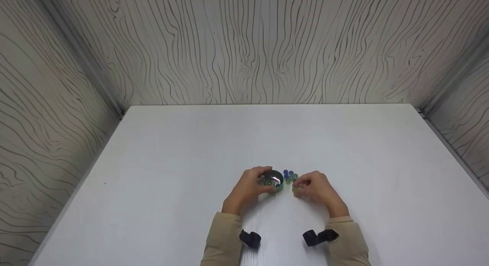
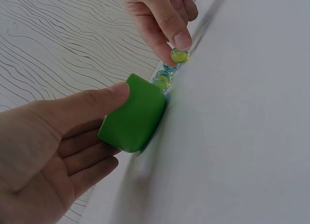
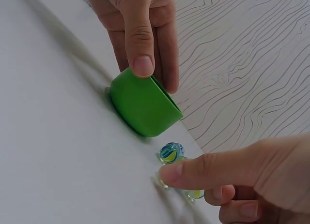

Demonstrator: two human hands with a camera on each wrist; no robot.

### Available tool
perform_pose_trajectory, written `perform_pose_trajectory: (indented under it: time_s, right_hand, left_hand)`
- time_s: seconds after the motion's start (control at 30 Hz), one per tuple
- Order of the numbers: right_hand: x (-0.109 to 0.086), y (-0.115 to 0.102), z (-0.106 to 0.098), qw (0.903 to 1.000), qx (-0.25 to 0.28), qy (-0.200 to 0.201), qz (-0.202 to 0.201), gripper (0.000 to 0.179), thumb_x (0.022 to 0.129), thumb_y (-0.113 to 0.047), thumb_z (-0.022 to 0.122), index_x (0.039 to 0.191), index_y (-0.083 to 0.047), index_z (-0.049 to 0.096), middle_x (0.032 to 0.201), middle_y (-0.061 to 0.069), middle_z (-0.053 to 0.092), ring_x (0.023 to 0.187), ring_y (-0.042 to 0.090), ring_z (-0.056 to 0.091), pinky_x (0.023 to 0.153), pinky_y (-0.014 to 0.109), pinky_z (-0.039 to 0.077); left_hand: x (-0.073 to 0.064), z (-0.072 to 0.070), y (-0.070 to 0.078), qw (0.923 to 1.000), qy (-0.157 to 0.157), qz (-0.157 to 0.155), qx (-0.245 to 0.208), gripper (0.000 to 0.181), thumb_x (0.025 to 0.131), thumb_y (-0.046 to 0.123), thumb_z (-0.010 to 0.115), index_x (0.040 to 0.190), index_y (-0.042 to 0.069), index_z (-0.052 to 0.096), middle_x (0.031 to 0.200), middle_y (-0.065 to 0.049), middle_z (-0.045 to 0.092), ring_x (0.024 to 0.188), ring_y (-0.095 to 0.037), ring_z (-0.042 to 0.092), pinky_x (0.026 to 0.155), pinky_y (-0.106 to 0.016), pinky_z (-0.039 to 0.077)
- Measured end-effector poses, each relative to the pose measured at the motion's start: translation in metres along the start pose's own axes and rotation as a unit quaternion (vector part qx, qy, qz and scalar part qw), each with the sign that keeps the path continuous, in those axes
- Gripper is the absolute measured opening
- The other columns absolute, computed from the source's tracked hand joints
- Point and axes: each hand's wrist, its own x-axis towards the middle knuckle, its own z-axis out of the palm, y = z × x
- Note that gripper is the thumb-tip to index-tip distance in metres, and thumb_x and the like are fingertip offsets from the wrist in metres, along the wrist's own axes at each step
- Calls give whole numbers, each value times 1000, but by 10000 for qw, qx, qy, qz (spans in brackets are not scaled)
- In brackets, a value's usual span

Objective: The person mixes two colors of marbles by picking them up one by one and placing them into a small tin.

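A small green bowl (image 1: pixel 279 187) with a shiny inside stands on the white table, and a few glass marbles lie in it. My left hand (image 1: pixel 250 185) grips the bowl by its side, thumb on the near wall (image 2: pixel 135 115) and fingers behind. To the bowl's right sits a cluster of several blue and green glass marbles (image 1: pixel 289 175). Just right of them, my right hand (image 1: pixel 316 189) pinches a yellow-green marble (image 2: pixel 179 55) between thumb and finger, low over the table. In the right wrist view, the thumb partly covers the marbles (image 3: pixel 170 152).
The white table (image 1: pixel 172 163) spreads widely around both hands. Wood-grain panels (image 1: pixel 244 48) rise behind it and at both sides. Black wrist mounts (image 1: pixel 250 239) sit on the beige sleeves (image 1: pixel 221 239).
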Motion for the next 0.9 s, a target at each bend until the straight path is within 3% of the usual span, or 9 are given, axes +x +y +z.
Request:
perform_pose_trajectory:
  time_s: [0.23, 0.63, 0.9]
  right_hand:
    - [0, -1, 0, 10000, 9, 18, 13, 19, 72, -3, 76, 90, -4, 76, 91, 11, 69, 79, 16, 52, 66, 23, 42]
    - [1, -4, -1, 10000, 8, 87, -35, 15, 75, -6, 75, 90, -3, 76, 77, 6, 63, 72, 14, 47, 61, 22, 39]
    - [1, -7, 0, 9998, -18, 182, -73, 16, 76, -8, 76, 91, -3, 76, 70, 0, 55, 69, 13, 45, 59, 21, 37]
  left_hand:
    - [0, -1, 1, 10000, -28, -29, 15, 61, 81, 17, 77, 135, 1, 54, 133, -15, 61, 128, -29, 56, 113, -42, 44]
    - [1, 0, -2, 9998, 1, 157, 77, 59, 81, 16, 77, 133, -2, 54, 131, -18, 62, 126, -31, 58, 110, -43, 47]
    - [-1, 0, -2, 10000, -20, -47, 23, 61, 81, 17, 77, 135, 1, 54, 133, -15, 61, 128, -29, 56, 113, -42, 44]
